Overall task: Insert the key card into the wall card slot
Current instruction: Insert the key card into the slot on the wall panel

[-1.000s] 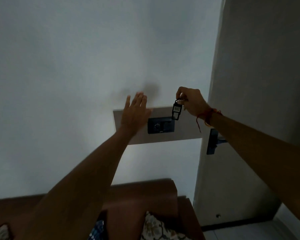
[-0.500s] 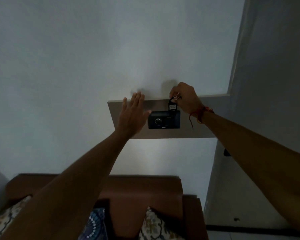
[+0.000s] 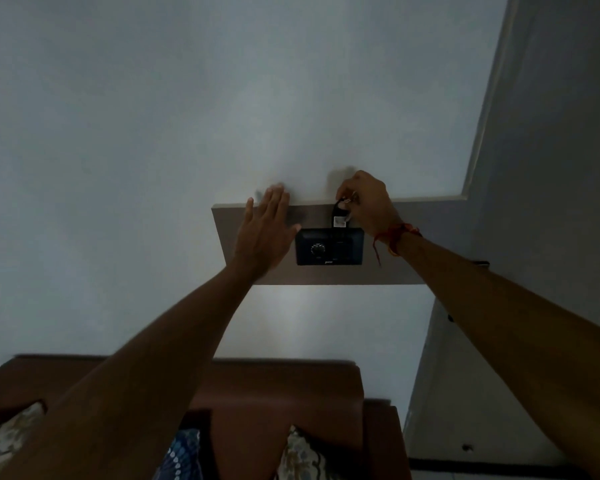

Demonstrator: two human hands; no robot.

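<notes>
A small black key card [image 3: 340, 218] with a white label hangs upright from my right hand [image 3: 366, 202], which pinches its top. Its lower end touches the top edge of the black wall card slot unit [image 3: 329, 246], which has a round dial on its left half. The unit is mounted on a brown wooden wall panel [image 3: 329, 276]. My left hand [image 3: 265, 232] lies flat and open against the panel, just left of the unit, fingers pointing up. A red thread is tied round my right wrist.
A brown sofa [image 3: 284, 386] with patterned cushions [image 3: 302, 455] stands against the white wall below the panel. A grey door [image 3: 551, 202] fills the right side of the view. The room is dim.
My right hand has brought the key card down and left, from beside the unit to its top edge. The view has tilted up. My left hand stays flat on the panel.
</notes>
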